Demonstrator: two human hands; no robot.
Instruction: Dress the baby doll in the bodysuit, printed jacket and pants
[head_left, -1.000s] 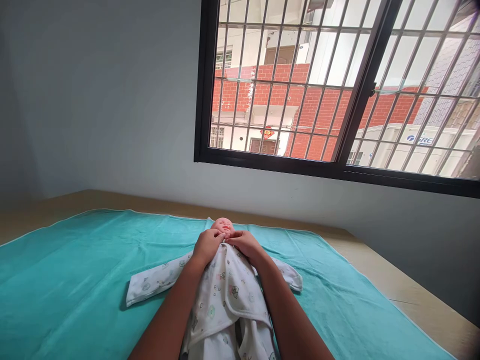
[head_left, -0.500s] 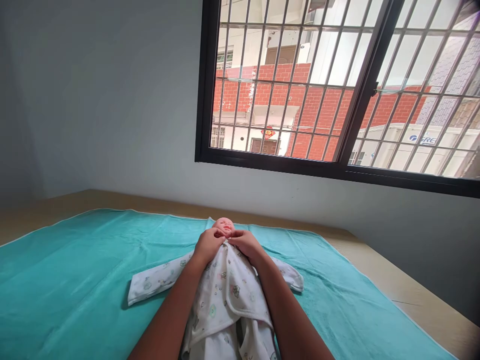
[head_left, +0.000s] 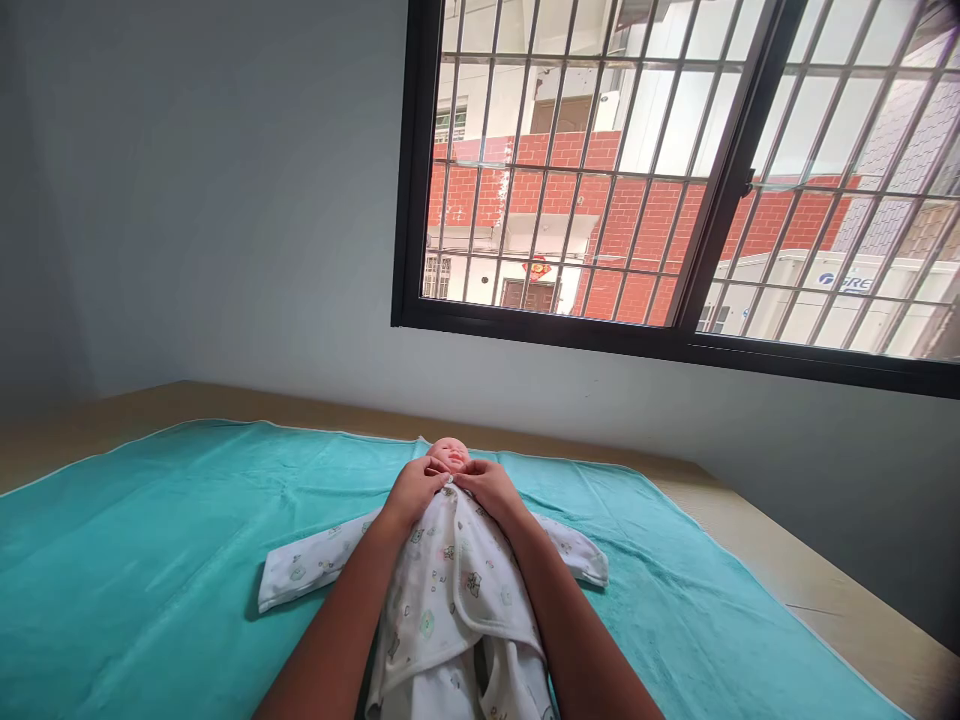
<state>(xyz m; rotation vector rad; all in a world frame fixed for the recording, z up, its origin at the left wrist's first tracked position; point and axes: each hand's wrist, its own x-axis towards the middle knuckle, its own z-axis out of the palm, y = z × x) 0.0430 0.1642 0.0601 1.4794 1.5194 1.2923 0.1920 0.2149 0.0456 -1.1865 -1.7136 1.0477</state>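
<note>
doll [head_left: 450, 448] lies face up, head near the far edge of the teal cloth [head_left: 187, 530], patterned shirt [head_left: 431, 590] over its body, lower middle of view. left hand [head_left: 415, 492]: thumb and finger pinched together, seems to grip the shirt at the collar [head_left: 452, 490], just below the chin. right hand [head_left: 489, 488]: pinches the same spot from the other side, fingertips close to the left's; exact contact too small to tell.

done so far: shirt over the doll, sleeves spread outward, one [head_left: 300, 570] on the left, one [head_left: 585, 557] on the right; front flap [head_left: 495, 600] laps across the chest. can't tell if arms are inside. remaining, my guess: the neck closure looks unfinished, both hands being on it; can't see whether a fastener is done up. flap's lower end looks loose, another white layer [head_left: 435, 700] showing below. call it partway.

bare table [head_left: 750, 540] shows past the cloth, barred window [head_left: 540, 328] behind.
</note>
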